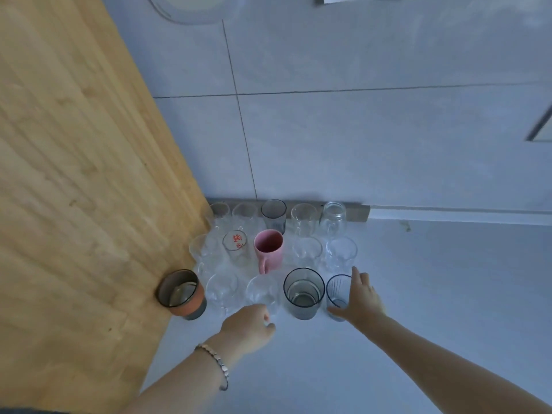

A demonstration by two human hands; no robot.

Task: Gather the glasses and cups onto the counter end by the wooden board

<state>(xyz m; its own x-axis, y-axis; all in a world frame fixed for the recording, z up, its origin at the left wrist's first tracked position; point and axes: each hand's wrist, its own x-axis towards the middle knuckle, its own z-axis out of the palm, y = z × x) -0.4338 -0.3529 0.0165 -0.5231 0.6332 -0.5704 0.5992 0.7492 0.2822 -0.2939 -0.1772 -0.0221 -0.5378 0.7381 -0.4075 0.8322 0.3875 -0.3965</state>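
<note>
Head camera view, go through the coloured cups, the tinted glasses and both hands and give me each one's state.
pink ceramic mug: upright, empty, handle toward the camera.
orange-and-grey cup: upright, against the wooden board.
smoked grey glass tumbler: upright, untouched.
blue-rimmed clear glass: upright, held.
right hand: wrapped round that blue-rimmed glass.
left hand: fingers curled by a plain clear glass; grip unclear.

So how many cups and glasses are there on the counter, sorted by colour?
Plain clear glasses: 9, as far as the overlapping glass lets me tell
Clear glass with red print: 1
Grey tinted glasses: 2
Blue-rimmed glass: 1
Pink mug: 1
Dark cup with orange sleeve: 1
Total: 15
</note>
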